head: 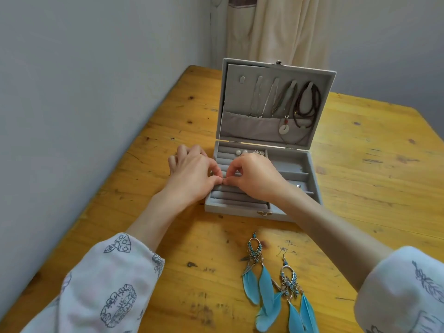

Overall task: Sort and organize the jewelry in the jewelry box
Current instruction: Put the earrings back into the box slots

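Both hands meet over the ring rolls in the left half of the open jewelry box (312, 179), mid-table: left hand (192, 179) and right hand (257, 179) each pinching, fingertips touching, around something too small to identify. Best seated with a gentle, straight press into a slot. Wrists low, forearms converging; feather earrings (276, 282) wait nearer.

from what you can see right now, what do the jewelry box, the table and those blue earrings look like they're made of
Jewelry box: grey, matte and soft-looking, probably velvet or flocked fabric, with small metal clasps.
Table: yellowish wood, showing grain, knots and plank seams, slightly glossy, probably varnished.
Blue earrings: turquoise feathers hanging from silvery, metal-looking frames set with blue beads or stones.
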